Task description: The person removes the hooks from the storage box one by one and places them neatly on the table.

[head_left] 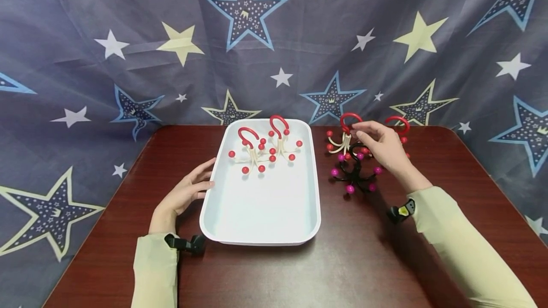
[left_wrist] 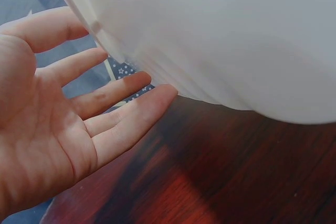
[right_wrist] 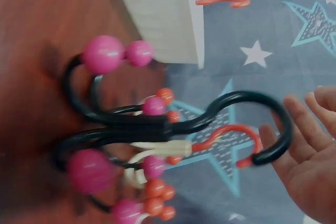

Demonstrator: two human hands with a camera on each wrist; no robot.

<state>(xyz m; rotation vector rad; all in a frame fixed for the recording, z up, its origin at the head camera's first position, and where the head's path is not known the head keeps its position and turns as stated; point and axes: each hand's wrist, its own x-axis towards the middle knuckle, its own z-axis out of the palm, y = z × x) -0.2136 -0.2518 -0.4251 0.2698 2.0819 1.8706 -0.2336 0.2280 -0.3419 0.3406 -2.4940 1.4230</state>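
My left hand (head_left: 186,196) rests against the left side of a white tray (head_left: 265,210), its fingers fairly straight along the wall. Two cream hook hangers with red hooks and red ball tips, a front hanger (head_left: 252,155) and a rear hanger (head_left: 280,145), stand in the tray. On the right, my right hand (head_left: 383,146) hovers with extended fingers by the red hook of another cream hanger (head_left: 346,142); whether the fingertips touch it I cannot tell. A black hanger with pink balls (right_wrist: 142,128) stands nearest the right wrist camera, its hook overlapping the fingertips.
Partly behind my right hand is one more red hook (head_left: 402,122) with red balls. All of this is on a dark red-brown wooden table (head_left: 364,260). A grey star-patterned cloth (head_left: 299,27) hangs behind the table's far edge.
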